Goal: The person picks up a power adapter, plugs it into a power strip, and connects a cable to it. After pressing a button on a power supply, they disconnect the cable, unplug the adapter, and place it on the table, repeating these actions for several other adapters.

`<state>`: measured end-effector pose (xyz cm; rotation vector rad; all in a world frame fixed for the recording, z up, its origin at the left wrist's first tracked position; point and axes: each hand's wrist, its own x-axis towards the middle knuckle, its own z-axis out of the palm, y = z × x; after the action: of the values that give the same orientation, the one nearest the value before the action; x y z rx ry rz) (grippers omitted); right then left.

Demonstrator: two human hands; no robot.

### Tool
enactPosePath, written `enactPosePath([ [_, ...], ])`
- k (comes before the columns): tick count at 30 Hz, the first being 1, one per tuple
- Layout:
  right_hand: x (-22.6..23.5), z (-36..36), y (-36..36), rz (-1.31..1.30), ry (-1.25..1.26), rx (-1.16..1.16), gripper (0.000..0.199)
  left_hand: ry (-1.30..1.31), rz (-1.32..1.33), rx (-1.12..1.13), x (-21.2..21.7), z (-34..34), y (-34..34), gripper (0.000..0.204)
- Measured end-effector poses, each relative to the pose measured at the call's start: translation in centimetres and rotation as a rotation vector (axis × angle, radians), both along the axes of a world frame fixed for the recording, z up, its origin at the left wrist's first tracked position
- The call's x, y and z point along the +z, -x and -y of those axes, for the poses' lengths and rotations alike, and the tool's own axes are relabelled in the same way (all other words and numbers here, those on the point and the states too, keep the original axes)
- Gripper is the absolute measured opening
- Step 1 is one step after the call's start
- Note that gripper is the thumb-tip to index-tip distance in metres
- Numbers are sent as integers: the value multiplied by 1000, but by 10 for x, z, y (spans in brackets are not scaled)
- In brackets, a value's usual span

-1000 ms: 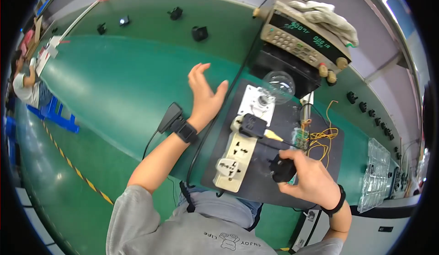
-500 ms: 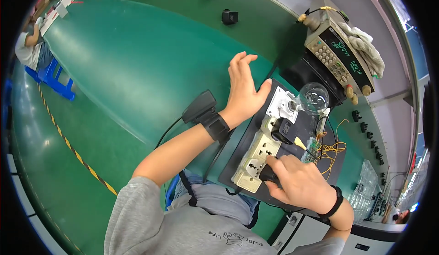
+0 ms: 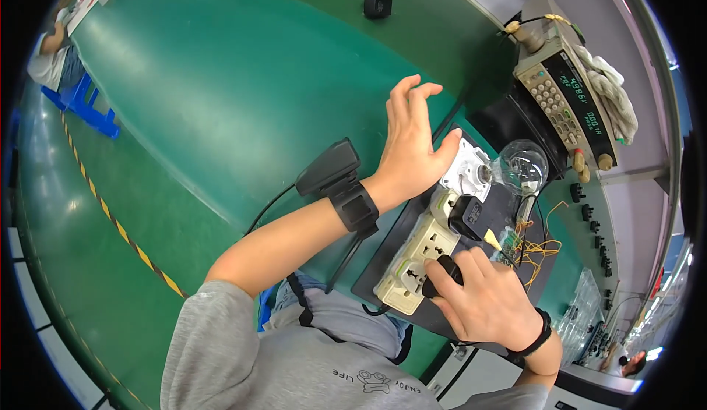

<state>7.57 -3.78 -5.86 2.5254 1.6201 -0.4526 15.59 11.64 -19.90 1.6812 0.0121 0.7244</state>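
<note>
My right hand (image 3: 490, 299) grips a small black power adapter (image 3: 443, 274) over the near sockets of a cream power strip (image 3: 398, 298). Whether its pins sit in a socket is hidden. Fingers apart, my left hand (image 3: 416, 141) is raised beside a white lamp base (image 3: 464, 174), holding nothing. A clear glass bulb (image 3: 524, 165) is fitted to that base. Farther along the strip, another black adapter (image 3: 468, 217) stands plugged in, with a yellow-tipped plug (image 3: 492, 240) next to it.
Behind the bulb, a bench meter (image 3: 563, 97) with lit digits carries pale gloves (image 3: 611, 97). Loose yellow wires (image 3: 541, 252) lie to the right on a black board (image 3: 389, 254). More black adapters (image 3: 585, 212) line the right edge. A person (image 3: 53, 64) sits far left.
The whole view has shifted slightly. In my right hand the adapter has tilted, and more of it shows now. The meter's digits differ. My left hand stays open.
</note>
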Motion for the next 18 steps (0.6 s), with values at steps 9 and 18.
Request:
enactPosePath([
  [9, -9, 9, -2, -173, -102, 0, 48, -66, 5, 23, 7, -1, -1, 55],
  [18, -22, 1, 7, 11, -72, 17, 44, -6, 72, -449, 19, -3, 8, 42],
])
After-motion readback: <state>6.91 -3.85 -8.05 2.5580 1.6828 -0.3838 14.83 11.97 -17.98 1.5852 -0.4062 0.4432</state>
